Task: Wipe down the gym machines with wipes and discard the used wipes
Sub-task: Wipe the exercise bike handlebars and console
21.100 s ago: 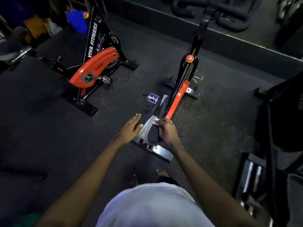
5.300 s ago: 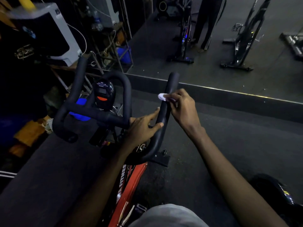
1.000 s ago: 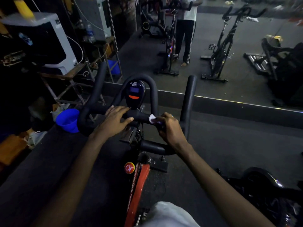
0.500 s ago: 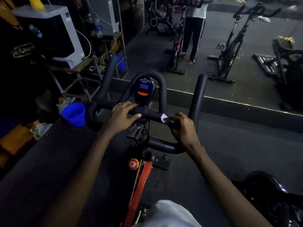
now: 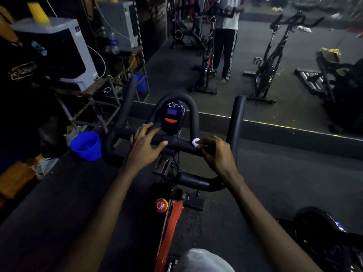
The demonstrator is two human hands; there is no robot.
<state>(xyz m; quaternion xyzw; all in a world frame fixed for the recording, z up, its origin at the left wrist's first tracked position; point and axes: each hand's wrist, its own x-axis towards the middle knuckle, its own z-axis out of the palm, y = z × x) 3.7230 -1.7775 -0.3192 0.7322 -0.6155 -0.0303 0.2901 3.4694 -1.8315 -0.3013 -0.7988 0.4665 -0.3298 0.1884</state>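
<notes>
A spin bike with black padded handlebars (image 5: 177, 144), a small console (image 5: 172, 116) and an orange frame (image 5: 168, 230) stands right in front of me. My right hand (image 5: 217, 154) pinches a small white wipe (image 5: 195, 142) against the crossbar, just right of the console. My left hand (image 5: 144, 146) rests on the crossbar left of the console, its fingers spread and relaxed over the bar.
A blue bucket (image 5: 86, 146) sits on the floor at the left, beside a metal table (image 5: 98, 85) with a white appliance (image 5: 64, 52). A wall mirror (image 5: 275, 61) ahead reflects bikes and a standing person. A second dark machine (image 5: 322, 232) is at lower right.
The right hand with the wipe has slid a little to the right along the crossbar. The left hand stays on the bar left of the console.
</notes>
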